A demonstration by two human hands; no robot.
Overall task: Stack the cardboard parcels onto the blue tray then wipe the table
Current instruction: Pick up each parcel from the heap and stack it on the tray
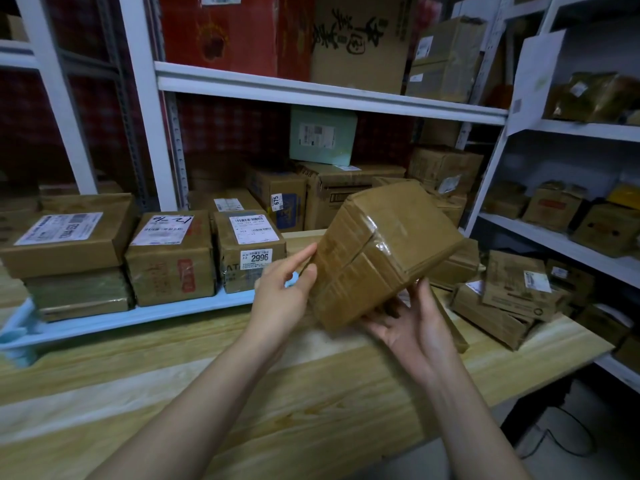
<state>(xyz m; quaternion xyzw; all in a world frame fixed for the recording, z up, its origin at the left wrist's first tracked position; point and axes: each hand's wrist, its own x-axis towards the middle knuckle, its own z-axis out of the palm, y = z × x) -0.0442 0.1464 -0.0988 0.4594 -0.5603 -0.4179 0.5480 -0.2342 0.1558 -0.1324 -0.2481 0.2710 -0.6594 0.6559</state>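
Table [311,393]: pale wood, nearest the camera; wiping looks not yet begun.
Right hand [412,323]: palm up beneath the load's low corner, fingers flat and spread, so it bears the weight.
Left hand [284,289]: thumb and fingers pinch the load's left edge, probably to steer the tilt.
Held parcel [381,251]: taped brown carton, clear of the table, tilted, between the tray and the loose heap; judged to be in transit to the tray.
Blue tray [156,311]: on the table's left part, rim showing under its cargo.
Stacked parcels [173,258]: at least 4 on the tray, labels up, 1 resting on a greenish one; packed side by side to save room.
Loose parcels [502,299]: heaped on the table's right end, overlapping, still to be stacked.
Pale blue item [17,334]: left edge, possibly a cloth; too blurred to tell.
Shelving [329,88]: white racks behind, filled with other cartons.
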